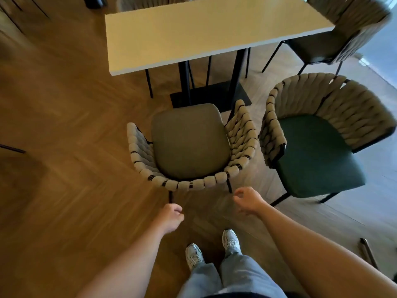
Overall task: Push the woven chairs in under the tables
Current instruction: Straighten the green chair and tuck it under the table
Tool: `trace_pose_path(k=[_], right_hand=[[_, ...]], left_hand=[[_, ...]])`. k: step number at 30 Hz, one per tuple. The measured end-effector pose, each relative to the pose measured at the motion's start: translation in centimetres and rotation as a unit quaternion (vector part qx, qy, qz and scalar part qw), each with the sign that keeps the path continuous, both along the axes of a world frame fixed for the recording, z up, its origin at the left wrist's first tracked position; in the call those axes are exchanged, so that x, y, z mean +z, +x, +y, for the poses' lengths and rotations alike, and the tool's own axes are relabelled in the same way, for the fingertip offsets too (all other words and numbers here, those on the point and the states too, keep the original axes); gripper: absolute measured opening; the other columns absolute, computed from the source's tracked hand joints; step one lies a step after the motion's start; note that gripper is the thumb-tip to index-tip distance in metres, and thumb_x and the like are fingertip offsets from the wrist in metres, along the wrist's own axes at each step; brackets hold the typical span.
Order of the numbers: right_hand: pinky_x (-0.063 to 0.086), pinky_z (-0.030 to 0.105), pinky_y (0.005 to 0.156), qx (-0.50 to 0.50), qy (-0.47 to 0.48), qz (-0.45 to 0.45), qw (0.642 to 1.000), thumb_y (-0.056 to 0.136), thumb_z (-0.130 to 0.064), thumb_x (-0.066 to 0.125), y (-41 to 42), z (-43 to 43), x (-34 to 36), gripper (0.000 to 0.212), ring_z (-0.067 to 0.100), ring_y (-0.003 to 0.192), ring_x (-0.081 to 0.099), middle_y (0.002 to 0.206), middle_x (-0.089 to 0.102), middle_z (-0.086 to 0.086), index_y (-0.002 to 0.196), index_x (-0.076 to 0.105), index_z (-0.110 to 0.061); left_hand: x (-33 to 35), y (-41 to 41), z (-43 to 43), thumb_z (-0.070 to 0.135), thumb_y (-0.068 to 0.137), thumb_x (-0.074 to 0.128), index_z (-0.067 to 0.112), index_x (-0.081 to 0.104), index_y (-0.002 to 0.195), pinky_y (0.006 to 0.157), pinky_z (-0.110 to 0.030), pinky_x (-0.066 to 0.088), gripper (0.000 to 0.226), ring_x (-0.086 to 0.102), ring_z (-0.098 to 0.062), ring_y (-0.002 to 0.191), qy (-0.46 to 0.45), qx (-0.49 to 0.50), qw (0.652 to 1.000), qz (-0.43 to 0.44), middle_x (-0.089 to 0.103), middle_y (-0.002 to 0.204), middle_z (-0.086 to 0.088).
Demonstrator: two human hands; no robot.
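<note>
A grey-seated woven chair [189, 143] stands short of the table [193, 29] at 12 o'clock. The left hand [171, 217] and right hand [247, 201] hover loosely curled, holding nothing. Gripping its backrest likely comes next. 1 green-seated chair [318, 151] sits at 3 o'clock.

We stand on a herringbone wood floor [64, 125], our shoes [194, 254] just behind a grey chair [189, 143]. Beyond it the table [193, 29] stands on a flat black base [214, 93]. A green chair [318, 151] stands askew just right of the grey one, and a third chair [335, 39] stands at the table's right end.
</note>
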State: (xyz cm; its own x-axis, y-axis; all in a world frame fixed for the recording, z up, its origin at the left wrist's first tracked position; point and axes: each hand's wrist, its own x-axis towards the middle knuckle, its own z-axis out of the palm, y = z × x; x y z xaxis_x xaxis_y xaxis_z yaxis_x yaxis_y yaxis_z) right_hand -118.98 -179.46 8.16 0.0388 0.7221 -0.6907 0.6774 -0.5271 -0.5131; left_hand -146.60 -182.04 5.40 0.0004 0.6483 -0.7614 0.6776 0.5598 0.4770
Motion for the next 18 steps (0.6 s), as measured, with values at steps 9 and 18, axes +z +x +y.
trace_pose_path(k=[9, 18], right_hand=[[0.055, 0.035, 0.080, -0.005, -0.003, -0.062, 0.998, 0.093, -0.018, 0.055, 4.9, -9.7, 1.8, 0.025, 0.026, 0.092, 0.068, 0.107, 0.073, 0.012, 0.106, 0.074, -0.007], [0.053, 0.035, 0.090, -0.153, -0.049, -0.072, 0.984, 0.091, -0.013, 0.052, 15.2, -17.1, 1.8, 0.030, 0.028, 0.103, 0.068, 0.111, 0.073, 0.010, 0.113, 0.071, -0.006]], left_hand=[[1.1, 4.3, -0.9, 0.021, 0.095, 0.058, 0.022, 0.061, 0.125, 0.067, -0.024, 0.054, 0.030, 0.068, -0.017, 0.095, 0.026, -0.150, 0.988, 0.002, 0.067, 0.113, -0.003], [1.2, 9.1, 0.3, 0.013, 0.095, 0.059, 0.017, 0.063, 0.114, 0.052, -0.024, 0.050, 0.020, 0.068, -0.016, 0.073, -0.008, -0.233, 0.972, 0.030, 0.067, 0.099, -0.003]])
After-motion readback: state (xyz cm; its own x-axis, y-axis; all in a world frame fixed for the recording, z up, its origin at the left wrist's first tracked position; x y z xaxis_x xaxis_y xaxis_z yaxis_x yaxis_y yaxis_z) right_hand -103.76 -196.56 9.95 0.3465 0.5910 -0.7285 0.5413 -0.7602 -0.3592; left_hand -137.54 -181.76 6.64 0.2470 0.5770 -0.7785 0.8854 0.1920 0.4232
